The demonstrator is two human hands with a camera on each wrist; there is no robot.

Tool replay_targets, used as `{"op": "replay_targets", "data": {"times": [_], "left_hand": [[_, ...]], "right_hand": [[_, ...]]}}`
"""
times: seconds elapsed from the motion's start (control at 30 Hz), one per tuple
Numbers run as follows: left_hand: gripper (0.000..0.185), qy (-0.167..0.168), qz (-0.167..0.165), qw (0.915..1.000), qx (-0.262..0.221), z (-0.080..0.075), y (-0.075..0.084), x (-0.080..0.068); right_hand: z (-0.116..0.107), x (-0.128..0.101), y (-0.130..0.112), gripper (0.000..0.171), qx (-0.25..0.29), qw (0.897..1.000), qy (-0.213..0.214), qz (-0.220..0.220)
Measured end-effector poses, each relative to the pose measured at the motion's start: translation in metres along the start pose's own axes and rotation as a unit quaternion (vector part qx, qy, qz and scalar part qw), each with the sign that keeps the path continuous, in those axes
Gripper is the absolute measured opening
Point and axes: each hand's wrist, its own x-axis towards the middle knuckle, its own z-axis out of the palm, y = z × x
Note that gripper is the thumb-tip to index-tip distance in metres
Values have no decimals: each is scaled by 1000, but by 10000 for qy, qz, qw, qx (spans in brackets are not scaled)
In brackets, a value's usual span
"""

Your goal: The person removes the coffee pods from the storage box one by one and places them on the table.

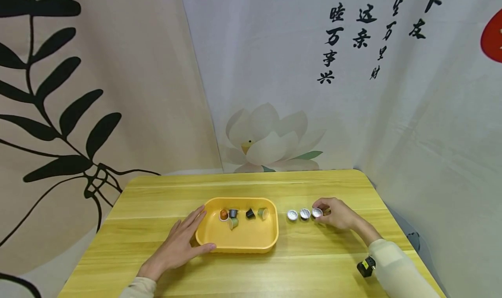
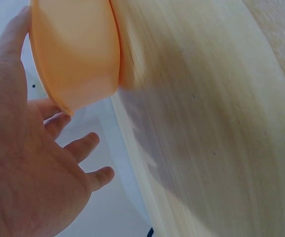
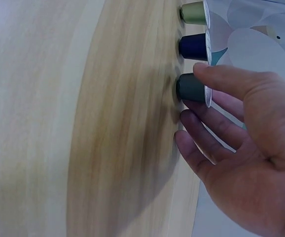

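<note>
My right hand (image 1: 336,214) pinches a dark green coffee capsule (image 3: 191,87) between thumb and fingers, at the right end of a short row. It stands on the table with its silver foil lid up. Beside it in the row are a dark blue capsule (image 3: 194,47) and a light green capsule (image 3: 194,13). My left hand (image 1: 178,241) lies against the left side of a yellow tray (image 1: 237,249), fingers and thumb spread along its rim. Inside the tray, several capsules lie, among them an orange-brown capsule (image 1: 223,214), a black capsule (image 1: 250,213) and a pale green capsule (image 1: 262,213).
The wooden table (image 1: 313,272) carries the tray and the row of capsules to its right. Behind the table hangs a printed curtain (image 1: 274,71) with a lotus and black lettering. A small black device (image 1: 366,266) sits at the right sleeve.
</note>
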Motion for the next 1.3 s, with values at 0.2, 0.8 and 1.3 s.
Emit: {"op": "replay_targets", "data": {"times": [0.2, 0.8, 1.3], "left_hand": [[110, 3, -18, 10000, 19, 0, 0, 0], [111, -32, -15, 10000, 50, 0, -1, 1], [110, -25, -25, 10000, 16, 1, -1, 1]], "right_hand": [[-1, -1, -1, 40, 140, 9999, -36, 28], [-5, -8, -7, 83, -247, 9997, 38, 4], [-8, -10, -37, 89, -683, 9963, 409, -335]]}}
